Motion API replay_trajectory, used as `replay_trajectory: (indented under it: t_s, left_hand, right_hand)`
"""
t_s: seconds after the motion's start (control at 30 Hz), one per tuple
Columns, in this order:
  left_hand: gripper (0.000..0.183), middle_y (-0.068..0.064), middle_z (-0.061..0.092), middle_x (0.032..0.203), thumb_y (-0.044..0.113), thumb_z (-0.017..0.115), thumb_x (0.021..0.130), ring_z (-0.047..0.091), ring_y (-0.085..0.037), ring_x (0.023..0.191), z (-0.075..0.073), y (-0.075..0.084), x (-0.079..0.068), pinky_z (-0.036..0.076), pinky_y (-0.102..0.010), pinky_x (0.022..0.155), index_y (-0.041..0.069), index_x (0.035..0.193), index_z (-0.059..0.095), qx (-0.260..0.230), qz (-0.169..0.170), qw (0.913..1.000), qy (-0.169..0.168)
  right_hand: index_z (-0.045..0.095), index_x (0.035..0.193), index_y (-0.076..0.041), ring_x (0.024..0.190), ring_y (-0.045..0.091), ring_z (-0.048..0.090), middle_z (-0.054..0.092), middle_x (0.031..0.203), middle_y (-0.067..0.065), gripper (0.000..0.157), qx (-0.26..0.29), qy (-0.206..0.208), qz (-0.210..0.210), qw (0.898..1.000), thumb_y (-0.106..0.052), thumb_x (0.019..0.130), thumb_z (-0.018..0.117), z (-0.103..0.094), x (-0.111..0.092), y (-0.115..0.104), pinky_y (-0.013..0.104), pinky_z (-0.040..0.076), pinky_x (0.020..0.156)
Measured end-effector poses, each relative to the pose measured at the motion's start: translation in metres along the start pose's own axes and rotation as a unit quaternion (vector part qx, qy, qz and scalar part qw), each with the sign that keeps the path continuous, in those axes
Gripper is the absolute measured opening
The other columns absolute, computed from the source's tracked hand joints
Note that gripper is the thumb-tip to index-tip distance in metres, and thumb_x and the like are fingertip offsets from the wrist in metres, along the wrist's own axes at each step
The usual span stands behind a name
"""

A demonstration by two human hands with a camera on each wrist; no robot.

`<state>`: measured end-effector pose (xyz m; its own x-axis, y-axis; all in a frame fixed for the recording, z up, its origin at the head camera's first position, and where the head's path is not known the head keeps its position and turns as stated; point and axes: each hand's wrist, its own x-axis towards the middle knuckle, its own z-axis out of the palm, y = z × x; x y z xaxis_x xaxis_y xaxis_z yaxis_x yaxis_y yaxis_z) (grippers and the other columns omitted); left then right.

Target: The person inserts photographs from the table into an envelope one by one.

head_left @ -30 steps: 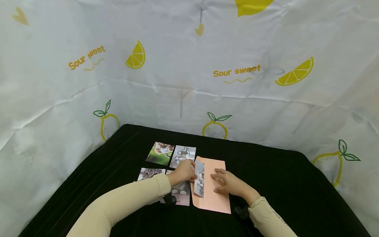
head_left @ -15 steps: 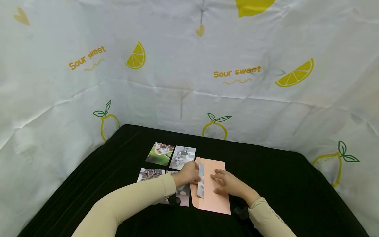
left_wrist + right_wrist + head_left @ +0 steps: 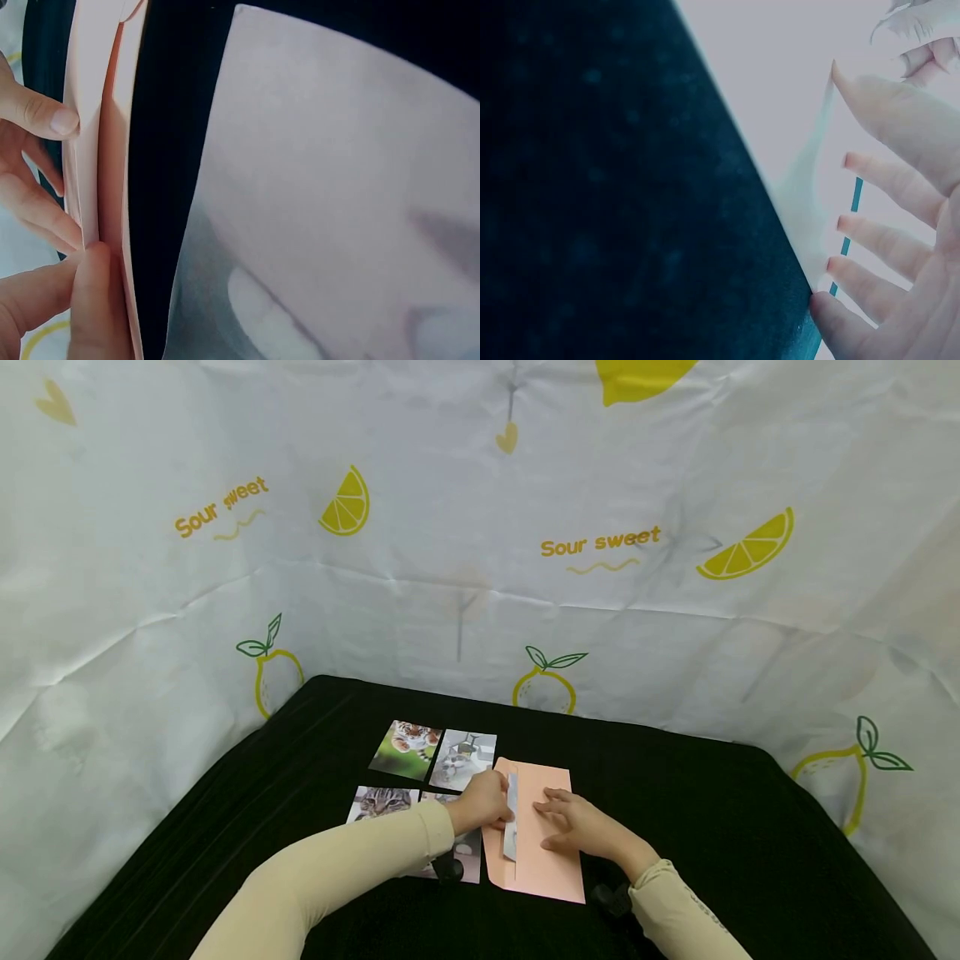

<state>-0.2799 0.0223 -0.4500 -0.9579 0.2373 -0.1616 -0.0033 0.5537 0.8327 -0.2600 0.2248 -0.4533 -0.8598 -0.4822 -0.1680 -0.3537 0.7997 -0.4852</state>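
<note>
A pink envelope (image 3: 551,872) lies flat on the black cloth, its opening along the left side. Most of a photo card (image 3: 511,842) is inside it; only a narrow strip shows. My left hand (image 3: 483,800) pinches that strip between thumb and fingers, also seen in the left wrist view, where the left hand (image 3: 90,307) is at the envelope's mouth. My right hand (image 3: 577,824) rests on the envelope's front with fingers spread. In the right wrist view, the right hand (image 3: 907,240) touches the overexposed pale paper with straight fingertips.
Left of the envelope lie a tiger cub photo (image 3: 406,750), a grey animal photo (image 3: 462,758), a tabby cat photo (image 3: 384,800) and a pinkish photo (image 3: 468,867) partly under the left arm. Behind the black table (image 3: 675,802) hangs a white lemon-print curtain (image 3: 450,610).
My left hand has moved right, sliding the photo card deeper into the envelope, so its visible strip is narrower. The right hand has stayed in place.
</note>
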Motion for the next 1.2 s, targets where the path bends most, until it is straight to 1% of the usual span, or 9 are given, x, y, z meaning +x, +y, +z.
replay_trajectory:
  t_s: [0.1, 0.17, 0.3, 0.43, 0.67, 0.77, 0.93, 1.1, 1.2]
  left_hand:
    - [0.047, -0.023, 0.066, 0.084, -0.013, 0.077, 0.068, 0.067, -0.023, 0.050, -0.0010, 0.0009, -0.0008, 0.053, -0.022, 0.041, -0.012, 0.112, 0.061, 0.008, 0.001, 1.0000, 0.000]
    - [0.047, -0.024, 0.067, 0.084, -0.013, 0.077, 0.067, 0.068, -0.025, 0.051, -0.0021, 0.0016, -0.0012, 0.053, -0.022, 0.041, -0.012, 0.111, 0.062, 0.011, 0.003, 0.9999, 0.001]
    - [0.043, -0.021, 0.066, 0.083, -0.014, 0.077, 0.065, 0.068, -0.025, 0.052, -0.0047, 0.0024, -0.0011, 0.053, -0.022, 0.042, -0.012, 0.105, 0.063, 0.014, 0.009, 0.9999, 0.002]
    - [0.040, -0.017, 0.065, 0.079, -0.015, 0.076, 0.064, 0.069, -0.025, 0.053, -0.0057, 0.0032, -0.0001, 0.054, -0.022, 0.043, -0.012, 0.103, 0.063, 0.004, 0.010, 0.9999, -0.003]
    - [0.046, -0.021, 0.064, 0.078, -0.018, 0.076, 0.062, 0.069, -0.026, 0.054, -0.0031, 0.0074, -0.0028, 0.054, -0.022, 0.043, -0.013, 0.106, 0.063, -0.017, -0.014, 0.9997, -0.004]
    - [0.046, -0.021, 0.064, 0.076, -0.019, 0.075, 0.061, 0.068, -0.025, 0.053, -0.0006, 0.0076, -0.0036, 0.053, -0.021, 0.042, -0.014, 0.105, 0.063, -0.017, -0.011, 0.9998, -0.002]
    - [0.042, -0.019, 0.063, 0.070, -0.019, 0.075, 0.060, 0.068, -0.024, 0.051, 0.0013, 0.0088, -0.0035, 0.051, -0.020, 0.040, -0.013, 0.100, 0.063, 0.003, -0.001, 1.0000, 0.006]
    - [0.042, -0.018, 0.062, 0.069, -0.020, 0.073, 0.061, 0.065, -0.021, 0.047, 0.0025, 0.0078, -0.0020, 0.051, -0.020, 0.040, -0.012, 0.100, 0.060, 0.004, 0.001, 1.0000, -0.003]
    - [0.043, -0.018, 0.062, 0.070, -0.020, 0.072, 0.063, 0.061, -0.016, 0.042, 0.0038, 0.0061, -0.0014, 0.051, -0.021, 0.039, -0.011, 0.103, 0.059, 0.003, 0.003, 0.9999, -0.010]
  right_hand:
    - [0.056, 0.135, -0.007, 0.140, 0.043, 0.029, 0.035, 0.151, 0.021, 0.060, 0.002, -0.001, 0.003, 1.000, -0.030, 0.084, 0.076, -0.0003, 0.0001, -0.0004, 0.061, 0.027, 0.112]
    - [0.056, 0.135, -0.007, 0.140, 0.043, 0.029, 0.036, 0.151, 0.021, 0.060, 0.002, -0.002, 0.004, 1.000, -0.030, 0.084, 0.076, -0.0006, 0.0001, -0.0003, 0.061, 0.028, 0.112]
    - [0.056, 0.136, -0.007, 0.140, 0.044, 0.029, 0.035, 0.151, 0.021, 0.060, 0.005, -0.002, -0.001, 1.000, -0.030, 0.084, 0.075, -0.0017, -0.0004, -0.0006, 0.062, 0.028, 0.112]
    - [0.056, 0.136, -0.007, 0.140, 0.044, 0.029, 0.035, 0.151, 0.022, 0.060, 0.005, -0.002, -0.006, 1.000, -0.031, 0.084, 0.075, -0.0022, -0.0002, 0.0007, 0.062, 0.028, 0.112]
    - [0.055, 0.136, -0.005, 0.140, 0.045, 0.029, 0.035, 0.151, 0.023, 0.061, 0.009, -0.004, -0.012, 1.000, -0.030, 0.084, 0.075, -0.0022, -0.0006, 0.0019, 0.062, 0.028, 0.111]
    - [0.055, 0.136, -0.006, 0.140, 0.045, 0.028, 0.035, 0.151, 0.023, 0.061, 0.010, -0.004, -0.010, 1.000, -0.030, 0.085, 0.075, -0.0017, -0.0001, 0.0016, 0.062, 0.029, 0.111]
    - [0.055, 0.136, -0.007, 0.140, 0.045, 0.028, 0.035, 0.151, 0.022, 0.061, 0.009, -0.003, -0.005, 1.000, -0.031, 0.084, 0.075, -0.0016, 0.0007, 0.0004, 0.062, 0.029, 0.111]
    - [0.055, 0.136, -0.006, 0.140, 0.045, 0.028, 0.035, 0.151, 0.022, 0.061, 0.009, -0.001, -0.006, 1.000, -0.030, 0.084, 0.075, -0.0020, 0.0004, 0.0006, 0.061, 0.029, 0.111]
    - [0.055, 0.136, -0.005, 0.140, 0.045, 0.029, 0.035, 0.151, 0.022, 0.061, 0.010, -0.002, -0.010, 1.000, -0.030, 0.084, 0.075, -0.0019, 0.0000, 0.0018, 0.062, 0.029, 0.111]
